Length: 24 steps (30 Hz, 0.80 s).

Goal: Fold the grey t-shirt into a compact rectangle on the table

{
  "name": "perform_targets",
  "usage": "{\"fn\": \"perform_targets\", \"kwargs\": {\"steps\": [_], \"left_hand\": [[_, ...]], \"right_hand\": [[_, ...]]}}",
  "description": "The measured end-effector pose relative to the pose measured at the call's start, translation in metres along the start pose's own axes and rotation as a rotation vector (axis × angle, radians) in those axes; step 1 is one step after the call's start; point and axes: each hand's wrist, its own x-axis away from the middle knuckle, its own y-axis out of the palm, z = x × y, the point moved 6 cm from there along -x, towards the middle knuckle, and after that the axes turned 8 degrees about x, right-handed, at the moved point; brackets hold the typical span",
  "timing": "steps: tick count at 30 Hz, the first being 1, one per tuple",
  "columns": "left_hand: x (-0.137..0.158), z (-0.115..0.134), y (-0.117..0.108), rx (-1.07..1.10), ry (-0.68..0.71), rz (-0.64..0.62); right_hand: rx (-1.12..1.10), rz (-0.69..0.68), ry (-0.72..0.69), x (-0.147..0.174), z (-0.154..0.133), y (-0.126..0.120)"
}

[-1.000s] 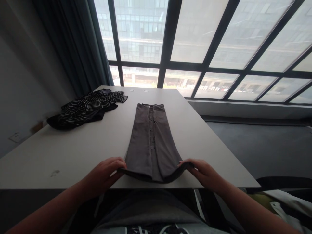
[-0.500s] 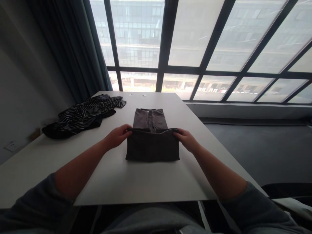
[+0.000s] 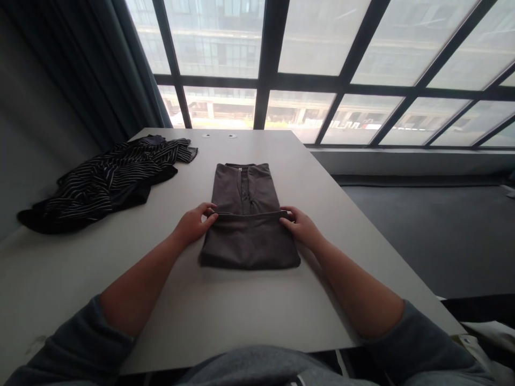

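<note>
Compared with half a second ago, the near part of the grey-brown garment [image 3: 248,244] now lies flatter over the rest; then, I held that flap raised with its face toward me. A second ago the garment was stretched out to its full length, its near end lifted close to the edge of the white surface [image 3: 241,313]. The pile of striped dark clothing [image 3: 108,179] remains at the left of the surface.

Position: the garment rests on the surface in front of me, between my two hands. The fingers of my left hand [image 3: 191,225] are closed on the left corner of the turned-over edge — those of my right hand [image 3: 302,228] are closed on the right corner. Most of the flap lies on my side of the fingers; the uncovered part extends beyond them.

Orientation: the far end, with its dark opening and small white label [image 3: 240,170], points toward the window [image 3: 311,37]. The long axis runs straight away from me — the fold is nearest my body, and the turned-over edge crosses from side to side.
</note>
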Motion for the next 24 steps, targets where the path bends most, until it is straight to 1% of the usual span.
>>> {"fn": "perform_targets", "kwargs": {"steps": [2, 4, 6, 8, 10, 12, 14, 16, 19, 21, 24], "left_hand": [[-0.001, 0.009, 0.000, -0.048, -0.029, -0.022], [-0.007, 0.020, 0.002, -0.151, -0.029, -0.067], [-0.015, 0.030, 0.008, -0.288, -0.023, -0.144], [-0.025, 0.038, 0.017, -0.392, -0.050, -0.247], [-0.032, 0.043, 0.027, -0.443, -0.080, -0.349], [-0.036, 0.048, 0.033, -0.457, -0.071, -0.407], [-0.035, 0.049, 0.033, -0.439, -0.045, -0.426], [-0.031, 0.045, 0.026, -0.400, -0.046, -0.419], [-0.022, 0.032, 0.008, -0.358, -0.138, -0.379], [-0.019, 0.025, 0.000, -0.297, -0.191, -0.364], [-0.024, 0.021, 0.002, -0.165, -0.166, -0.344]], "right_hand": [[0.044, -0.036, -0.006, 0.002, -0.007, 0.002], [0.086, -0.045, -0.005, 0.001, -0.013, 0.001], [0.114, -0.034, 0.002, -0.002, -0.018, -0.002], [0.172, -0.036, 0.018, -0.008, -0.025, -0.008], [0.246, -0.081, 0.045, -0.015, -0.031, -0.012], [0.301, -0.142, 0.077, -0.021, -0.037, -0.015], [0.303, -0.183, 0.089, -0.024, -0.040, -0.017], [0.218, -0.210, 0.059, -0.022, -0.042, -0.015], [0.045, -0.234, 0.000, -0.014, -0.041, -0.011], [0.066, -0.205, 0.015, -0.011, -0.038, -0.010], [0.171, -0.186, 0.070, -0.010, -0.035, -0.008]]}}
